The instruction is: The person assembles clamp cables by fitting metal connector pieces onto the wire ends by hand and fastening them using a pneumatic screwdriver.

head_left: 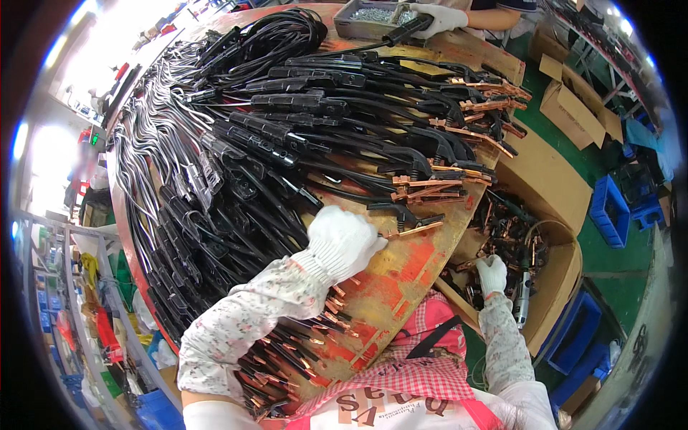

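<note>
My left hand [342, 244], in a white knit glove, is closed above the table beside a black-handled clamp with copper jaws [416, 229]. Whatever its curled fingers hold is hidden. Off to the right, my right hand [492, 275], also gloved, reaches into an open cardboard box [561, 287] of loose black-and-copper clamp parts [502, 222]. Its fingers are bent together next to a copper piece, and their grip cannot be made out. Black cables [358, 147] with plastic sleeves [261, 143] cover much of the table. Several end in copper-jawed clamps [444, 183] along the right edge.
A co-worker's gloved hand [437, 20] holds a black handle at the far side, by a grey tray [358, 23] of small metal parts. A silver-bodied tool [523, 295] hangs at the box. Blue crates [609, 211] and another carton [573, 111] stand on the green floor.
</note>
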